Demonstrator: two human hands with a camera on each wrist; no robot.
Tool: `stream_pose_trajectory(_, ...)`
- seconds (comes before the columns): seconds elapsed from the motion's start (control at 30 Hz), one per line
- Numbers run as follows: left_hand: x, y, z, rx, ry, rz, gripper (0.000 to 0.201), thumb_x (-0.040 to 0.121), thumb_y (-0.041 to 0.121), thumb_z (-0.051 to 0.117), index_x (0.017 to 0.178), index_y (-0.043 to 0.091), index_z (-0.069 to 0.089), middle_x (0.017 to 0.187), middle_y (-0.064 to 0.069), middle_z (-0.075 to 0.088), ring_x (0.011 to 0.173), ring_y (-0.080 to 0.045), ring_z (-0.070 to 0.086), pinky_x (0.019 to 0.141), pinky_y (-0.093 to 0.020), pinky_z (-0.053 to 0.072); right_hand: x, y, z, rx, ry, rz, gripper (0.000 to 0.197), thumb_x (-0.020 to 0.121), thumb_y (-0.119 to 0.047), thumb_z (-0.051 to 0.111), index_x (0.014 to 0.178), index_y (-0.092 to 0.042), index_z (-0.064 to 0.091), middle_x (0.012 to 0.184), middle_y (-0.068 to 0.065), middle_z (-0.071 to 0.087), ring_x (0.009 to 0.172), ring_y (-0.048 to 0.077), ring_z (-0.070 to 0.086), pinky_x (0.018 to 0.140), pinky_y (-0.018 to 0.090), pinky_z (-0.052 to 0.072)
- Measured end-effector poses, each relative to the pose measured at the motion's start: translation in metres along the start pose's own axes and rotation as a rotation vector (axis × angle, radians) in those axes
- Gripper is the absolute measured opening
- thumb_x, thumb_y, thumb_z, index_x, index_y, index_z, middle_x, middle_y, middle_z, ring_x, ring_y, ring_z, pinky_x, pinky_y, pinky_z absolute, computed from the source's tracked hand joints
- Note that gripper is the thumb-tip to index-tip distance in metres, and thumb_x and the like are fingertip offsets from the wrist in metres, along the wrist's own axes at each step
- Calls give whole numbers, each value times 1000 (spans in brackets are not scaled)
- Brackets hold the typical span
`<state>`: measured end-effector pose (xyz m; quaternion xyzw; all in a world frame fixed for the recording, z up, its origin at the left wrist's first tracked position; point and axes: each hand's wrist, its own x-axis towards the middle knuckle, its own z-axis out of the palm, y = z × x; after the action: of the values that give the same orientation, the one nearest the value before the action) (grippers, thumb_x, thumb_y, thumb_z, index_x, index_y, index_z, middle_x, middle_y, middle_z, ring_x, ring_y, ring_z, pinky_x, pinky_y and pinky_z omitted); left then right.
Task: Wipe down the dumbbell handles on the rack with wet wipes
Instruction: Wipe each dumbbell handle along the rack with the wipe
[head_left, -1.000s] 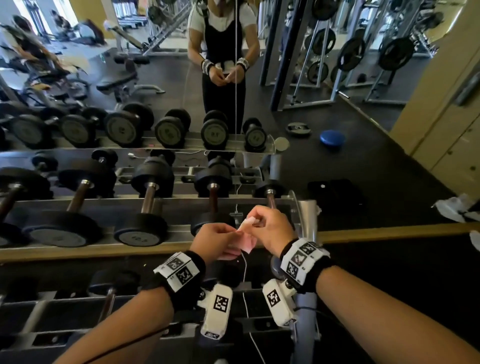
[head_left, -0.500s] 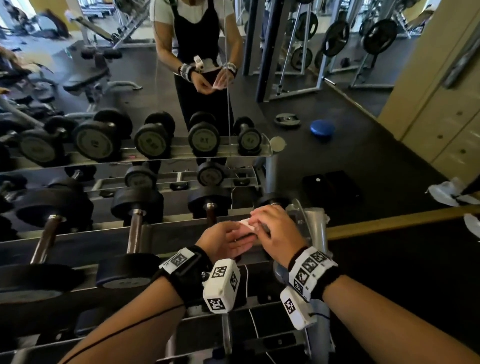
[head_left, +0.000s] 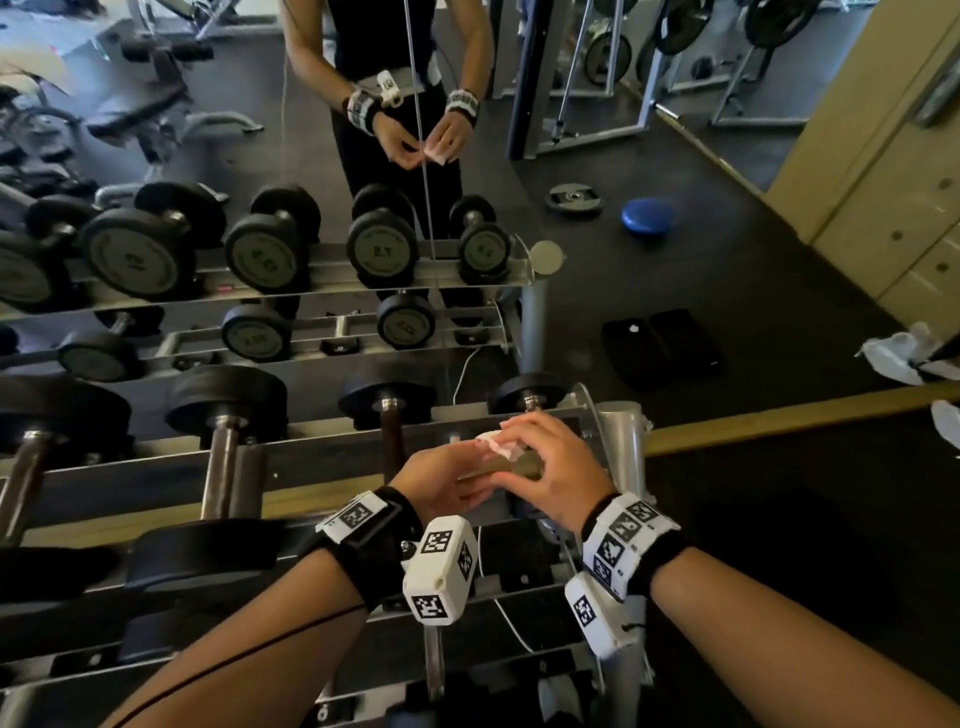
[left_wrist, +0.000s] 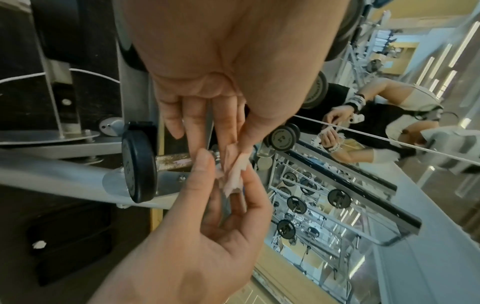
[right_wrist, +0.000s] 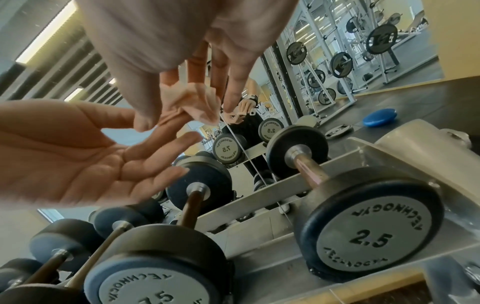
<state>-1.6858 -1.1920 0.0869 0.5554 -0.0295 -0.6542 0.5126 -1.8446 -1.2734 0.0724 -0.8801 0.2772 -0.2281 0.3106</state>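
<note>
Both hands meet over the right end of the rack (head_left: 618, 447), a small crumpled pinkish wet wipe (head_left: 501, 448) between them. Right hand (head_left: 553, 478): thumb and fingertips pinch the wipe's upper part; the remaining fingers are spread and nearly straight, seen from the right wrist view. Left hand (head_left: 441, 480): palm up, index finger and thumb on the wipe's lower edge, other fingers loosely extended and holding nothing. So the wipe is held by two pinches, one from each hand, bunched rather than flat. Directly under the grip sits the 2.5 dumbbell (right_wrist: 363, 232), the last one on the rack's top tier; its handle (right_wrist: 310, 166) runs away from the hands toward the mirror (head_left: 675, 171). The wipe is above the handle, and the pictures don't clearly show it touching the metal. Just to the left of the grip is the 7.5 dumbbell (right_wrist: 158, 286) with a darker brown handle, then heavier ones farther left. Beyond the grip the mirror shows the same pair of hands with the wipe, plus a blue disc (head_left: 648, 218) and a weight plate (head_left: 574, 198) on the dark floor.
</note>
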Motion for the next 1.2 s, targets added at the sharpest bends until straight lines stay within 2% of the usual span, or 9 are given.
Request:
stream_pose_trajectory(0.13,20,-8,16,-91,-30,-63,16,94,20,54,99,12,67,92,-5,73,86,-23,65,92,-36,40,3,24,-7,118,-8,94,30,81,-27,78,107,-21,66,110,-11,57,101,5,57,89,20,49)
stream_pose_trajectory(0.3,39,-22,33,18,-87,-56,33,95,32,48,101,22,79,121,1,72,111,-20,61,97,-40,36,8,71,-19,270,3,256,13,86,-30,74,92,-21,67,89,-7,67,83,5,64,74,20,52)
stream_pose_trajectory(0.47,53,-36,43,264,235,148,23,98,24,56,112,24,74,120,-2,70,116,-23,59,102,-41,41,27,118,-27,418,2,438,2,88,-21,72,90,-20,72,84,-5,71,81,9,66,70,15,50)
stream_pose_trajectory(0.57,64,-48,39,339,331,200,22,97,15,60,114,19,72,116,-4,70,105,-20,61,89,-34,45,36,146,-26,457,-22,559,9,89,-15,70,85,-23,70,87,-2,70,82,12,66,61,10,50)
stream_pose_trajectory(0.67,80,-61,38,403,356,205,22,93,15,66,114,18,72,110,-3,70,89,-12,61,71,-25,46,44,167,-19,517,-50,659,15,90,-8,68,82,-21,68,95,10,71,91,26,70,68,26,59)
stream_pose_trajectory(0.77,96,-71,40,446,356,166,22,89,21,73,111,24,72,106,1,73,86,-11,61,65,-24,44,55,184,-8,422,-64,666,9,88,-7,69,84,-15,69,94,15,72,91,34,70,81,47,60)
stream_pose_trajectory(0.9,108,-82,39,348,285,94,14,81,15,81,93,21,76,86,2,77,72,-6,72,55,-18,52,72,195,3,309,-40,599,17,85,-10,73,76,-22,66,79,1,71,79,24,69,73,37,59)
stream_pose_trajectory(1.07,118,-84,31,394,292,28,9,74,16,85,71,22,79,86,-2,78,84,-14,73,82,-28,59,83,198,13,371,8,627,11,83,-21,78,79,-13,71,69,5,72,73,27,72,75,48,60)
stream_pose_trajectory(1.2,123,-83,26,325,237,-48,13,73,16,86,65,23,78,84,-3,77,86,-15,74,83,-28,58,78,197,18,487,6,553,16,83,-23,79,75,-11,73,70,4,73,74,24,72,79,47,60)
